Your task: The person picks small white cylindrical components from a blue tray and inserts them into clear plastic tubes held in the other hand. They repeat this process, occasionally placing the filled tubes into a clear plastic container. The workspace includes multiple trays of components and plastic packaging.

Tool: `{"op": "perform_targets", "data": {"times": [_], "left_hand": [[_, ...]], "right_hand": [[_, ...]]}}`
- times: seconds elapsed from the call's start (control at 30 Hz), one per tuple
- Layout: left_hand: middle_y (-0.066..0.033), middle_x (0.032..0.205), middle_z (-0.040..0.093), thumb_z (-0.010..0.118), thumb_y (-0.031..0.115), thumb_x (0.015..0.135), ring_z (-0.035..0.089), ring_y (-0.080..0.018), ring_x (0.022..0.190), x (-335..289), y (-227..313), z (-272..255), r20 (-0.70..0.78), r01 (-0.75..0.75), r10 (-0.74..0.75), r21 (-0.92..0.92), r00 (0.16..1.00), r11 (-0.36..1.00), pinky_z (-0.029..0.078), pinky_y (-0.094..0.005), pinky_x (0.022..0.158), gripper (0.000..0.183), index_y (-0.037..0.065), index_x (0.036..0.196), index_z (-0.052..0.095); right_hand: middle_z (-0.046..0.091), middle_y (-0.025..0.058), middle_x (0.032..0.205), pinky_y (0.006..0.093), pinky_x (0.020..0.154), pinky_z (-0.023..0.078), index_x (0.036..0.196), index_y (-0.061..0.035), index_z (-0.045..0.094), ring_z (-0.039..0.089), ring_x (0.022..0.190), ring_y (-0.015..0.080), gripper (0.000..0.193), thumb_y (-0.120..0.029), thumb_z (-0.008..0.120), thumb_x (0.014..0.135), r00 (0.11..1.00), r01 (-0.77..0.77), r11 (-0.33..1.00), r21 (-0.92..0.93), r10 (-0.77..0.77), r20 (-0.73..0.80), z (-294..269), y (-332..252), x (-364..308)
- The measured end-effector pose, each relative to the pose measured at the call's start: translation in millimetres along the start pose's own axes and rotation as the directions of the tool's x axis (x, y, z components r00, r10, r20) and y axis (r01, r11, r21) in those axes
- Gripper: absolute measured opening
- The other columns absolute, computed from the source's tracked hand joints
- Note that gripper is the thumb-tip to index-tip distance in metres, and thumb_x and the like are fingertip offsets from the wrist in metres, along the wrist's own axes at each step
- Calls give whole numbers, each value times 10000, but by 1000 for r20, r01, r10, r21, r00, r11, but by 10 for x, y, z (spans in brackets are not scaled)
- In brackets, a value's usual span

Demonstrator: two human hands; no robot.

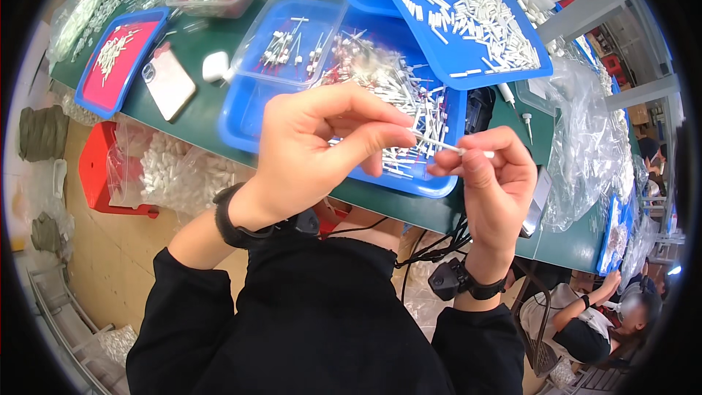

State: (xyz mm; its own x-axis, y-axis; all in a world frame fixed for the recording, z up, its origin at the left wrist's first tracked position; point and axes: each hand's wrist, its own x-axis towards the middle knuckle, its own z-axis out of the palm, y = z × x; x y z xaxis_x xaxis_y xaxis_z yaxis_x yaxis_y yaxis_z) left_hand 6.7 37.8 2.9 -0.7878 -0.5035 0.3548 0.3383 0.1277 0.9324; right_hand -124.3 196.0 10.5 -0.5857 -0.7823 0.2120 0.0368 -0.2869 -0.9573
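Note:
A thin white plastic stick [442, 144] with a thicker white end runs between my two hands. My left hand [329, 139] is closed, its thumb and forefinger pinching the stick's left end. Around the thicker right end, the fingers of my right hand [493, 183] are closed in a pinch. Below both hands lies a large blue tray [239, 121] heaped with similar thin white pieces, some with dark red parts. A clear plastic box [256, 33] holding a few more such pieces sits in its far left part. Short white tubes fill another blue tray [431, 44], tilted over the far right side.
On the green table [201, 128] are a phone [170, 84], a white earphone case [216, 66] and a small blue tray with a red bottom [135, 95]. Clear plastic bags [581, 146] lie at the right. A red stool [99, 168] stands left; another person [585, 322] sits at lower right.

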Motion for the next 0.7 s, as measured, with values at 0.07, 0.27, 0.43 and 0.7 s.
{"op": "perform_targets", "data": {"times": [0.07, 0.27, 0.43, 0.7], "left_hand": [[-170, 832, 689, 622, -54, 879, 667, -174, 626, -16, -23, -9, 23, -37, 36, 4, 999, 999, 564, -272, 599, 78, -92, 940, 651], [-162, 843, 682, 617, -33, 890, 683, -212, 683, -3, -89, 16, 68, 97, -79, -330, 995, 939, 565, -297, 635, 150, -82, 1032, 605], [-148, 933, 663, 628, -3, 895, 662, -201, 765, 13, -230, -10, 40, 4, 9, -297, 999, 955, 546, -308, 707, 165, -41, 1052, 596], [-142, 954, 652, 664, -11, 867, 632, -171, 852, -9, -371, 169, -135, -124, 71, -443, 988, 888, 512, -270, 730, 108, 2, 955, 603]], "right_hand": [[702, 185, 890, 305, 748, 566, 972, 77, 646, 698, 810, 210, 115, 80, 632, 858, 1000, 7, 999, -34, -8, -26, 72, 47, -20], [721, 118, 884, 245, 711, 522, 934, 40, 701, 684, 770, 146, 138, 70, 699, 799, 940, 264, 792, -551, -340, -38, 168, 134, -8], [705, 107, 840, 255, 676, 513, 908, 19, 689, 676, 751, 175, 112, 51, 692, 801, 864, 427, 602, -675, -492, 108, 132, 113, 38], [693, 106, 837, 250, 669, 525, 945, 27, 654, 691, 764, 167, 97, 31, 662, 848, 932, 309, 809, -500, -362, -9, 252, 157, -26]]}}
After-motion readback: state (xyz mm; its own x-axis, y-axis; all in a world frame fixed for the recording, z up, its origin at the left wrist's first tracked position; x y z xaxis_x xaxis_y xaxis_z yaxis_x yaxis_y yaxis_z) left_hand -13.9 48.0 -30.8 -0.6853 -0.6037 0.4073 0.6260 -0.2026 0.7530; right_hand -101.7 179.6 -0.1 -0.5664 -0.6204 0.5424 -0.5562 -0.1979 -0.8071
